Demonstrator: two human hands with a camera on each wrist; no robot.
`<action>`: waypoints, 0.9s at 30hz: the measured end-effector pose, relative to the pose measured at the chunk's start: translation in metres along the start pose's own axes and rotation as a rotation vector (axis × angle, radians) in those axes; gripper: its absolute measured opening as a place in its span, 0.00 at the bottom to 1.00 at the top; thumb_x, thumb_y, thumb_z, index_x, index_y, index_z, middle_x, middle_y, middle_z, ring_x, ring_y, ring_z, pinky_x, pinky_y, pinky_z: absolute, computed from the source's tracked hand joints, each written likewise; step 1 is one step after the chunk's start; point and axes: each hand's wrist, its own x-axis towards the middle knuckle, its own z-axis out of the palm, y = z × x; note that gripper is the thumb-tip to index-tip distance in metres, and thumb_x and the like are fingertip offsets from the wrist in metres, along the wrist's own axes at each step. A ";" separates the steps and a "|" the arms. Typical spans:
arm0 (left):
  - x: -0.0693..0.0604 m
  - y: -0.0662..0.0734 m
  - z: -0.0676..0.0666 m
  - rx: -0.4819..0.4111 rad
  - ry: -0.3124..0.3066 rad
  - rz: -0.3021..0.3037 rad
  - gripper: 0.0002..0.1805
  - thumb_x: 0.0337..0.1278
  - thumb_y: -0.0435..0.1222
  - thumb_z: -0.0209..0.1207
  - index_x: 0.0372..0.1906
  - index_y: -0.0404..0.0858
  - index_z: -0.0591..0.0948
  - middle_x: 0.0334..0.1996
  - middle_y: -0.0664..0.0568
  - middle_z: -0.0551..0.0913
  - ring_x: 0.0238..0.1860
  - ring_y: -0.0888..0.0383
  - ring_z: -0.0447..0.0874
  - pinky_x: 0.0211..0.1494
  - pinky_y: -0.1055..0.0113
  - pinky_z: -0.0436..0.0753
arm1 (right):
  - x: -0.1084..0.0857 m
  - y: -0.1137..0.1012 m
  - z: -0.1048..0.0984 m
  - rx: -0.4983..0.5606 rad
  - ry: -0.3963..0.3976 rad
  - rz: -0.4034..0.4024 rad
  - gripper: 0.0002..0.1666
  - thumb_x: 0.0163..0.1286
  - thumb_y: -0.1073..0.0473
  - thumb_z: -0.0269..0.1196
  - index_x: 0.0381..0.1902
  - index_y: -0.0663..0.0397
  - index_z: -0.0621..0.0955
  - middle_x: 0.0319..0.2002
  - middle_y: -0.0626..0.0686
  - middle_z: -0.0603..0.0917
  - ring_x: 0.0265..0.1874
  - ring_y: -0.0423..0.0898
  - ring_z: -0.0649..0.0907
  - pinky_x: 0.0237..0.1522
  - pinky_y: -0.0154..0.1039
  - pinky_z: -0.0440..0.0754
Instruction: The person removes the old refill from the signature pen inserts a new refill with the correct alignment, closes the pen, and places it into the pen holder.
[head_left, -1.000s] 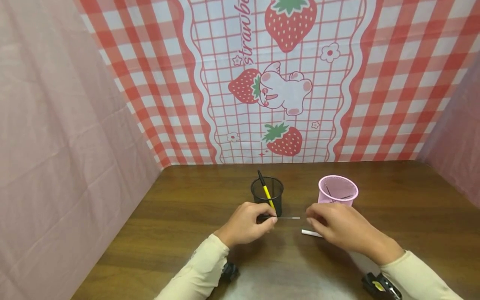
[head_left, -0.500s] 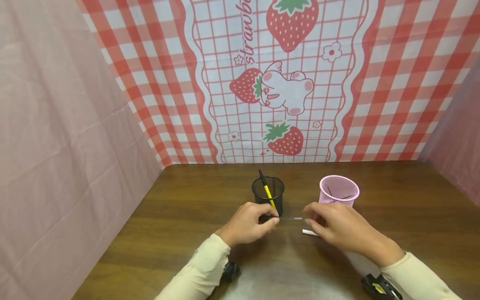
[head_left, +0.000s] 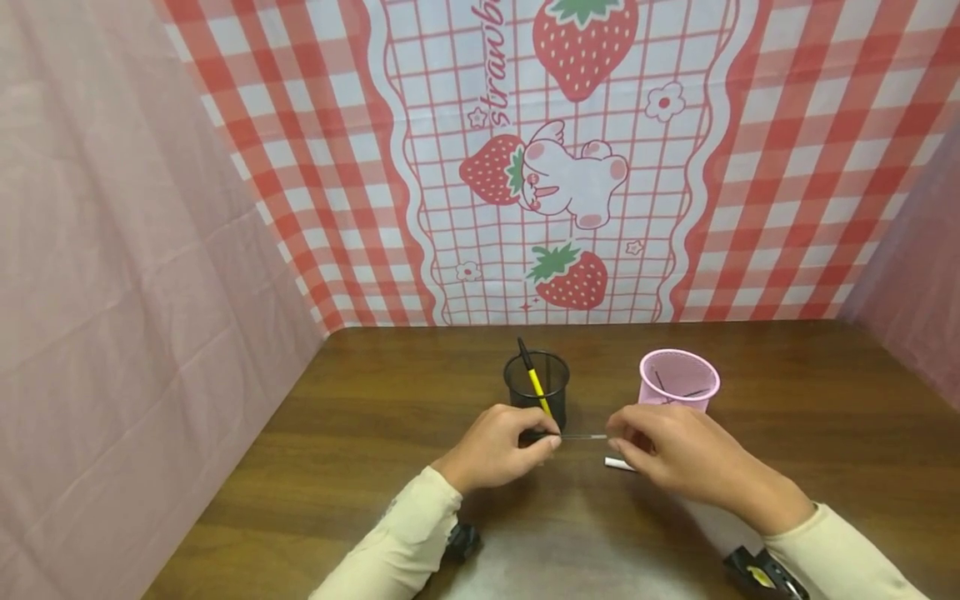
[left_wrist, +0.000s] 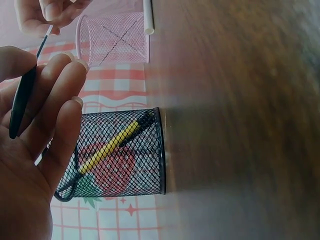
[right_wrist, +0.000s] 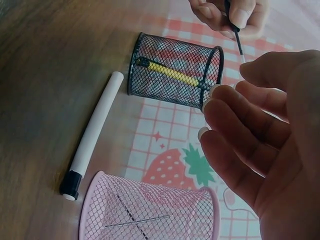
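Observation:
My left hand (head_left: 498, 446) pinches a thin stick (left_wrist: 22, 102) with a tapered black handle, narrow shaft and whitish tip. The stick points right, its handle lying across the fingers in the left wrist view. The right hand (head_left: 682, 454) has bent fingers close to that tip; whether they grip it or anything small cannot be made out. Below the right fingers lies a white tube (right_wrist: 99, 120) with a black end, partly hidden in the head view. Behind the left hand stands a black mesh cup (head_left: 555, 383) with a yellow-and-black pen (head_left: 536, 387) leaning in it.
A pink mesh cup (head_left: 678, 379) stands behind the right hand, a crossed dark line pattern visible through its mesh. Both cups rest on the brown wooden table (head_left: 360, 433). A strawberry-print cloth (head_left: 450, 250) hangs behind, with pink cloth (head_left: 135, 250) at the left.
The right fingertips have come slightly left, closing the gap to the stick's tip. The left hand keeps its pinch on the stick. The view has shifted slightly.

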 end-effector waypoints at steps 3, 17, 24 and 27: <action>0.002 0.000 -0.002 0.019 0.010 0.015 0.04 0.65 0.39 0.63 0.41 0.44 0.86 0.26 0.65 0.85 0.25 0.81 0.78 0.37 0.79 0.77 | 0.002 0.000 -0.002 -0.001 -0.004 -0.005 0.14 0.55 0.62 0.75 0.35 0.39 0.83 0.28 0.27 0.77 0.27 0.25 0.75 0.28 0.29 0.76; 0.000 -0.002 0.001 0.075 0.069 0.123 0.06 0.66 0.40 0.63 0.41 0.44 0.88 0.35 0.62 0.87 0.33 0.75 0.79 0.40 0.78 0.77 | 0.001 -0.003 0.003 0.074 0.012 -0.030 0.13 0.57 0.63 0.74 0.36 0.41 0.83 0.28 0.28 0.78 0.26 0.25 0.76 0.28 0.22 0.73; 0.002 0.001 0.004 0.092 0.021 0.140 0.08 0.67 0.41 0.63 0.43 0.43 0.88 0.35 0.63 0.87 0.31 0.77 0.76 0.37 0.79 0.77 | 0.000 -0.003 0.000 0.042 0.009 -0.017 0.12 0.58 0.63 0.74 0.36 0.41 0.84 0.29 0.28 0.79 0.27 0.25 0.76 0.29 0.25 0.75; 0.002 0.001 0.005 0.100 0.019 0.140 0.07 0.67 0.41 0.63 0.43 0.44 0.88 0.35 0.63 0.87 0.32 0.78 0.77 0.38 0.81 0.77 | 0.001 -0.004 0.001 0.053 0.003 -0.028 0.13 0.57 0.64 0.74 0.35 0.41 0.84 0.29 0.28 0.78 0.26 0.25 0.75 0.28 0.25 0.74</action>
